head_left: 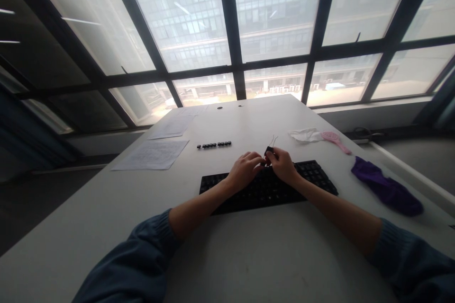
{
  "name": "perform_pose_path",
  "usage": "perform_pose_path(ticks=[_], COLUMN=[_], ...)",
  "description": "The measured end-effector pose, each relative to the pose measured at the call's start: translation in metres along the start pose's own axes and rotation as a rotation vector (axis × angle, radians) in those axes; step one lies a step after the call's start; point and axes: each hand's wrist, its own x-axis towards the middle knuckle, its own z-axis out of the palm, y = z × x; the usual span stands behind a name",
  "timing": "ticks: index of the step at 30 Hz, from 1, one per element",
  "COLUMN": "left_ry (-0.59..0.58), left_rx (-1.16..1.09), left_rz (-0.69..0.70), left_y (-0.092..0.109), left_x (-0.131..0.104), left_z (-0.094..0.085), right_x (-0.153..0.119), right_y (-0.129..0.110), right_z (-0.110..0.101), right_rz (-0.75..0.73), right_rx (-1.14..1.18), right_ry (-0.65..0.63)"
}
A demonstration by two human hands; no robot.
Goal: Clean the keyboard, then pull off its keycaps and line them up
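1. Leftmost on my feed, papers [151, 155] lay flat on the white table [88, 227], well apart from both hands.
2. Next came a row of small black caps [214, 145], set on the table beyond the keyboard's left end. I judged them light, hard and smooth, apt to skid if nudged, and best pinched by two opposite sides.
3. The left hand [245, 168] was over the keyboard [268, 191], its fingers bent inward and bunched close to the other hand's fingertips. I could not tell whether it was pinching anything, since those fingertips were too small and dark on my screen.
4. The keyboard lay flat beneath both hands and forearms, slightly askew. I took it for stiff and fairly light, something to steady by its frame rather than by the keys.
5. The tool [269, 150], a small black body with two thin wires pointing away toward the window, was held above the keyboard's far edge. I reckoned it light, with a firm body and springy wires that could bend, so the body seemed the place to hold.
6. The right hand [283, 164] had that body gripped between thumb and fingers.
7. Farther right, a tissue [304, 135] lay beside a pink brush [333, 138], with a purple cloth [386, 184] nearer the wearer.
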Motion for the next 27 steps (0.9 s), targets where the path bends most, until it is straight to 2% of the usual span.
perform_pose_path(ticks=[4, 8, 12, 15, 20, 24, 27], left_ry=[0.066, 0.108, 0.226, 0.285, 0.257, 0.153, 0.084], left_rx=[-0.115, -0.276, -0.458, -0.548, -0.355, -0.103, -0.023], left_rz=[-0.003, -0.151, -0.342, -0.456, -0.53, -0.45, -0.412], left_y=[0.005, -0.002, -0.034, -0.065, -0.108, -0.135, -0.151], left_x=[0.003, 0.014, 0.022, 0.023, 0.033, 0.05, 0.061], left_z=[-0.006, -0.03, -0.06, -0.072, -0.068, -0.058, -0.051], right_x=[0.0, 0.001, 0.001, 0.002, 0.002, 0.003, 0.005], right_y=[-0.001, 0.0, 0.002, 0.004, 0.004, 0.004, 0.004], right_z=[0.0, 0.001, 0.002, 0.003, 0.002, 0.0, 0.0], right_rz=[0.021, 0.042, 0.064, 0.059, 0.059, 0.084, 0.102], right_rx=[0.061, 0.107, 0.12, 0.119, 0.131, 0.182, 0.21], right_ry=[0.005, -0.007, -0.007, -0.003, 0.004, 0.043, 0.051])
